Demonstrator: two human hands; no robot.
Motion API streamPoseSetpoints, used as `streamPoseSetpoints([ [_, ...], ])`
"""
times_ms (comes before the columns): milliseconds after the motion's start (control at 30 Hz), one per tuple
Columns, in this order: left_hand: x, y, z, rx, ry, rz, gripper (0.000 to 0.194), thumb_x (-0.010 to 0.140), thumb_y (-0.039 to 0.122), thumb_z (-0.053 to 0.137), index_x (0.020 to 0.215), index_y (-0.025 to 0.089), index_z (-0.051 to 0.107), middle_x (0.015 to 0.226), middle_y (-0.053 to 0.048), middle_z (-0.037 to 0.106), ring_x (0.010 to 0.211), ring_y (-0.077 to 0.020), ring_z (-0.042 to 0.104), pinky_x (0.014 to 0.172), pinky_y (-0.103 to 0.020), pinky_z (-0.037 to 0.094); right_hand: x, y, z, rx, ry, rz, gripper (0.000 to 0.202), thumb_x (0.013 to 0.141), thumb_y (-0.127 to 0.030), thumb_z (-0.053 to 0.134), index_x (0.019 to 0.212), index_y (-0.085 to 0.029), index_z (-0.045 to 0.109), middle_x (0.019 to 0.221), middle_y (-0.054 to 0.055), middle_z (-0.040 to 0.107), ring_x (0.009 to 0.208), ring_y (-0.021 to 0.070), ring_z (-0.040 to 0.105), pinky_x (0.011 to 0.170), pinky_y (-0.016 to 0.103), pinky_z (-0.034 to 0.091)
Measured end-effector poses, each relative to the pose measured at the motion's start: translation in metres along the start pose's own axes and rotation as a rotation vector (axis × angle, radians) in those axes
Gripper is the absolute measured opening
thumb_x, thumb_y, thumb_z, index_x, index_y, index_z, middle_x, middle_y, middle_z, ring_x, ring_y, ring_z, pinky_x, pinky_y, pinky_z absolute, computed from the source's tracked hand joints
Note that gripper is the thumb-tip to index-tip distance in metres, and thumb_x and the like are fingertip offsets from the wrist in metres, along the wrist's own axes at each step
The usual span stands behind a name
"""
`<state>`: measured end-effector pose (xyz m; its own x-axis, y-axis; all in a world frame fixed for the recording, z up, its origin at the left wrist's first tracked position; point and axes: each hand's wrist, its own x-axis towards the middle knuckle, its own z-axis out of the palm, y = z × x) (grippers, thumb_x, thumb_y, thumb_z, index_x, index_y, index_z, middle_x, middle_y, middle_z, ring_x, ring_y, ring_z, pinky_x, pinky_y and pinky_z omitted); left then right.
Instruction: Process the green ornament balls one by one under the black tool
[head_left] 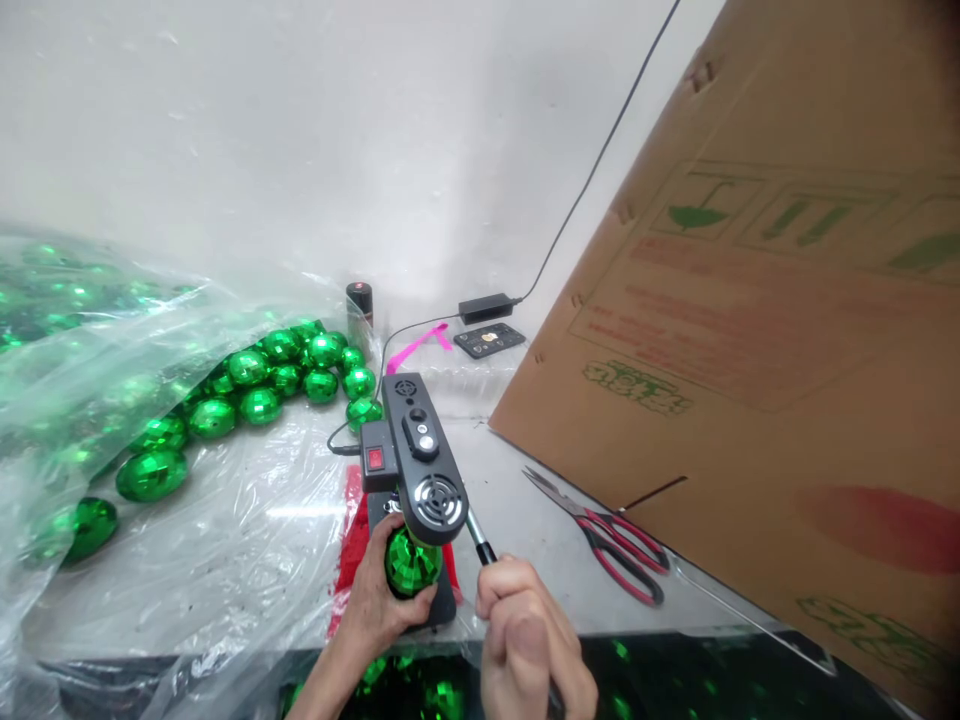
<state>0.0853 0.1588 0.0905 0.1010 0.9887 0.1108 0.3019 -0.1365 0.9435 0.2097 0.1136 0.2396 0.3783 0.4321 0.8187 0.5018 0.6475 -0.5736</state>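
A shiny green faceted ball (pixel 412 563) sits in my left hand (pixel 379 595), fingers and thumb curled round its left side and bottom. The ball is under the round front end of a small black machine (pixel 431 470), whose red switch shows on its left side. My right hand (pixel 525 630) is closed around a metal lever with a black grip (pixel 485 551), which slants down from the machine's right side. The machine's base rests on red material (pixel 352 540) and is partly hidden by my left hand and the ball.
Many green balls (pixel 260 405) lie at the left, partly under clear plastic (pixel 97 380). Red-and-black scissors (pixel 600 530) lie right of the machine, beside a large cardboard box (pixel 750 330). Behind are a power adapter (pixel 486 307), a black panel (pixel 489 340) and a dark can (pixel 360 300).
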Motion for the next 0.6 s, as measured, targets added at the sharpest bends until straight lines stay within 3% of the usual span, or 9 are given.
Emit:
streamPoseSetpoints([
  [100,-0.001,-0.004,0.001,0.001,0.016,0.008,0.078,0.065,0.036,0.082,0.139,0.018,0.065,0.120,-0.013,0.080,0.113,-0.0376,0.078,0.110,-0.058,0.063,-0.002,0.002,0.000,-0.010,-0.017,0.013,0.047,0.117,-0.018,0.040,0.070,-0.023,0.041,0.064,-0.004,0.047,0.053,0.0095,0.046,0.054,0.029,0.038],
  [267,-0.001,-0.010,0.002,-0.004,0.011,0.026,0.078,0.067,0.036,0.081,0.140,0.016,0.064,0.129,-0.017,0.078,0.118,-0.0396,0.077,0.112,-0.060,0.061,-0.005,0.002,0.005,-0.005,0.062,0.039,0.049,0.118,-0.019,0.041,0.069,-0.023,0.041,0.063,-0.005,0.046,0.053,0.0094,0.043,0.059,0.030,0.039],
  [600,-0.002,-0.015,0.004,-0.018,0.006,0.030,0.078,0.068,0.038,0.081,0.141,0.016,0.063,0.127,-0.018,0.077,0.119,-0.0418,0.077,0.113,-0.065,0.060,-0.009,0.006,0.006,-0.020,0.068,0.033,0.049,0.118,-0.020,0.041,0.069,-0.023,0.042,0.063,-0.006,0.048,0.053,0.0094,0.045,0.066,0.029,0.047],
])
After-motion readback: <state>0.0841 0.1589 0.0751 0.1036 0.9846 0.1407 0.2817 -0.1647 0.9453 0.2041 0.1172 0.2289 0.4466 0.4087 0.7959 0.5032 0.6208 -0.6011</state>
